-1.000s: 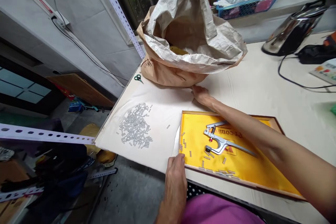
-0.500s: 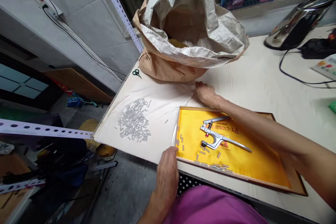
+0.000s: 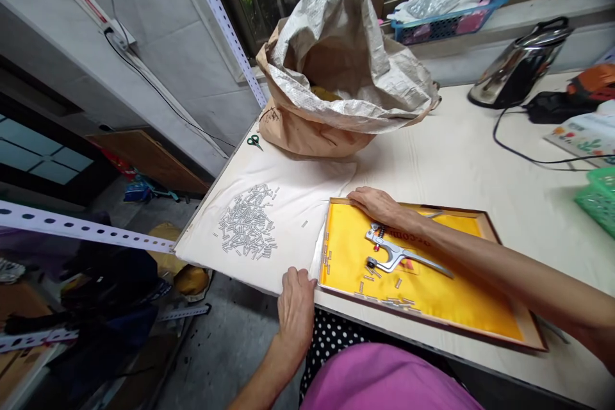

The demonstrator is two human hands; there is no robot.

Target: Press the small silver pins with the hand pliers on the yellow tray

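Observation:
A wooden tray with a yellow lining lies on the table in front of me. In it are silver snap pliers and several small metal tubes. My right hand rests on the tray's far left corner, its fingers stretched flat along the rim. My left hand is curled over the front edge of the white cloth, just left of the tray's near corner. A loose pile of metal tubes lies on that cloth.
A big open paper sack stands behind the cloth, with small green scissors to its left. A steel kettle, a black cable and a green basket sit at the right. The table's left edge drops to the floor.
My right hand has drawn back from the cloth by the sack to the tray's far left corner. My left hand has slid from the tray's near corner onto the cloth's front edge.

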